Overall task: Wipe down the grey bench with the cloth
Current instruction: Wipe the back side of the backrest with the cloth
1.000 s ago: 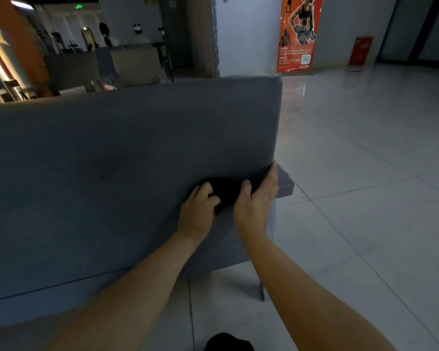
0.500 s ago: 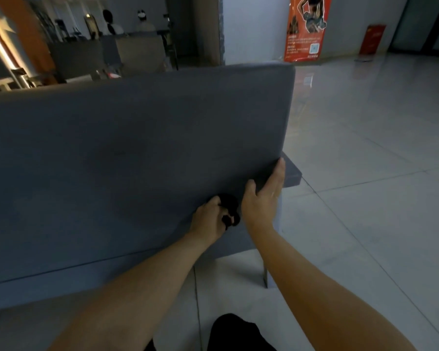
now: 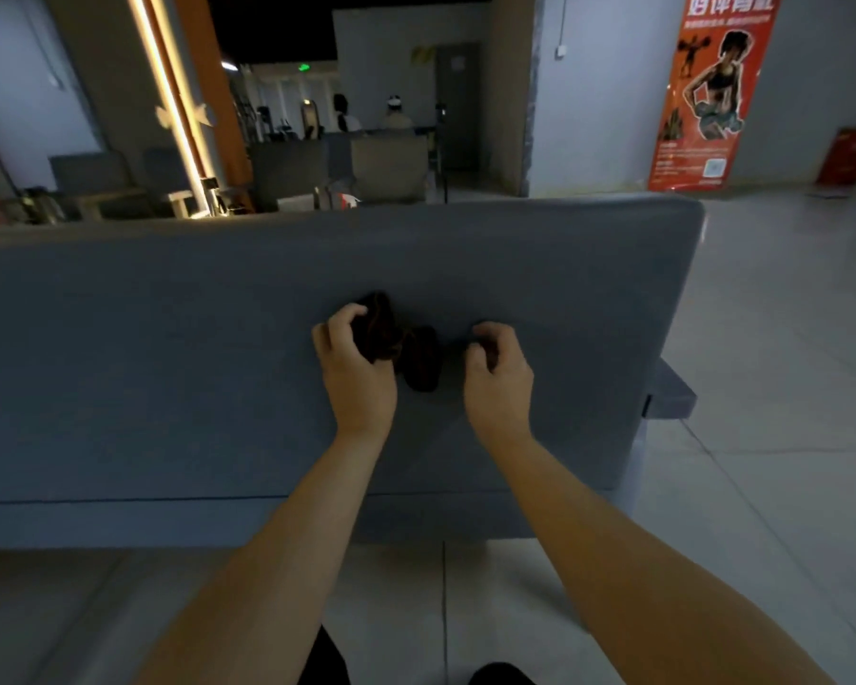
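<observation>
The grey bench (image 3: 169,363) fills the middle of the view, its padded back panel facing me. A dark bunched cloth (image 3: 401,346) hangs in front of that panel near its middle. My left hand (image 3: 357,373) grips the cloth's left part with curled fingers. My right hand (image 3: 497,375) is curled just right of the cloth, and its fingertips seem to pinch a dark end of it. The bench's seat end (image 3: 670,393) sticks out at the right.
Pale tiled floor (image 3: 772,437) lies to the right and below the bench. An orange poster (image 3: 707,91) stands against the far wall. Other grey seats (image 3: 386,165) and people are far behind the bench. My dark shoes show at the bottom edge.
Both hands rose from the lower right corner of the back panel to its middle. The cloth, earlier pressed flat then bunched between the hands, is now held up and spread between them.
</observation>
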`<state>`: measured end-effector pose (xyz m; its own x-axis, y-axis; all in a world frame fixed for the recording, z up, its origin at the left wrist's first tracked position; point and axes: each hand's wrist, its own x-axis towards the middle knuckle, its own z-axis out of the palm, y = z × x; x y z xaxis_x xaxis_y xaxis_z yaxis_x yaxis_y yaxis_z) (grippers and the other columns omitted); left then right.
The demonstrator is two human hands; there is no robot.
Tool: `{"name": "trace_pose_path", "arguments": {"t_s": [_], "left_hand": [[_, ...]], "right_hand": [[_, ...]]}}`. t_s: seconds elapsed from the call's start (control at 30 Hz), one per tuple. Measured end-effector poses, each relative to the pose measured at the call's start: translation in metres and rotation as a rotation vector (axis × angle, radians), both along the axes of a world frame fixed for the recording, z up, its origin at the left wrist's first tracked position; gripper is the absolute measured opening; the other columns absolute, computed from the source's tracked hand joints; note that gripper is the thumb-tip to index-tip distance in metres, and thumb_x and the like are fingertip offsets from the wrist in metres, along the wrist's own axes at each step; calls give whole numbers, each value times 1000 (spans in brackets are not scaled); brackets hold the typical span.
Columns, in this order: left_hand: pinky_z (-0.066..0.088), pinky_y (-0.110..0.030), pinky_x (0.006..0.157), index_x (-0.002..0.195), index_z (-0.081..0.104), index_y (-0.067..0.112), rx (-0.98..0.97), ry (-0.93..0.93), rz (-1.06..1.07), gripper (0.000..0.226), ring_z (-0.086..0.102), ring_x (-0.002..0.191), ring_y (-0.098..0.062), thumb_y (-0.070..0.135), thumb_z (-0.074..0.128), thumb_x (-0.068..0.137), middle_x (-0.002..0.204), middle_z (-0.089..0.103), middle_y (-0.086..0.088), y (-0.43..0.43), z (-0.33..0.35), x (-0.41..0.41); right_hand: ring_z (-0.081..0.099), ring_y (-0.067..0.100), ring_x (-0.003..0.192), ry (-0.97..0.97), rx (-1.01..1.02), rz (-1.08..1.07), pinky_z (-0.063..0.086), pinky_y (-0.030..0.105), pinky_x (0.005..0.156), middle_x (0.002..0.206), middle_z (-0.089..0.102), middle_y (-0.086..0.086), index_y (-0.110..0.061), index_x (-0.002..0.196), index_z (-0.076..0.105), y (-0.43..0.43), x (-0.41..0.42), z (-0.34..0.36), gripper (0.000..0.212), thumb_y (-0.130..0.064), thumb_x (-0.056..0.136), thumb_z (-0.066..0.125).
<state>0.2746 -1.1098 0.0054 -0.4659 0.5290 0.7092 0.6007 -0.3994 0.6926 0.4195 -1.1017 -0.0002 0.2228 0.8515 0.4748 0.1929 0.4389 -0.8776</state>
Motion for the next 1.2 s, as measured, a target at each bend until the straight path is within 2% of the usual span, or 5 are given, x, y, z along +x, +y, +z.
{"name": "trace_pose_path", "arguments": {"t_s": [0.13, 0.27, 0.57, 0.83, 1.2], "left_hand": [[47, -24, 100, 139, 51, 21, -46, -28, -22, 48, 53, 120, -16, 4, 63, 95, 140, 48, -5, 9, 2, 0], [40, -8, 103, 145, 53, 17, -80, -43, -27, 58, 53, 129, -14, -8, 58, 94, 140, 59, -3, 21, -6, 13], [58, -34, 71, 105, 74, 10, -135, 355, -133, 18, 66, 86, -12, 12, 73, 87, 95, 72, -1, 26, -27, 36], [40, -4, 72, 120, 73, 17, -196, 317, -87, 28, 51, 83, 8, 6, 60, 97, 97, 59, 5, 16, -2, -49], [46, -16, 81, 103, 75, 23, -121, 137, 215, 17, 65, 93, -14, 20, 62, 92, 102, 71, 2, -22, 12, -204]], "right_hand": [[64, 10, 88, -9, 2, 33, 53, 29, 76, 97, 68, -6, -23, 113, 61, 9, -24, 16, 18, -16, 99, 53], [61, 3, 76, 37, 23, 50, 49, 22, 66, 90, 66, -7, -23, 109, 61, 19, -25, 15, 17, -12, 99, 52], [60, 4, 97, 84, -8, -84, 49, 23, 84, 103, 65, -6, -23, 104, 62, 28, -32, 8, 14, -14, 97, 54], [63, 9, 94, -43, 47, 56, 55, 34, 81, 100, 67, -7, -22, 109, 63, 12, -87, 9, 19, -12, 96, 53], [64, 12, 95, -258, 175, 252, 55, 29, 90, 107, 68, -1, -10, 122, 70, -5, -209, 10, 29, -8, 96, 59]]}}
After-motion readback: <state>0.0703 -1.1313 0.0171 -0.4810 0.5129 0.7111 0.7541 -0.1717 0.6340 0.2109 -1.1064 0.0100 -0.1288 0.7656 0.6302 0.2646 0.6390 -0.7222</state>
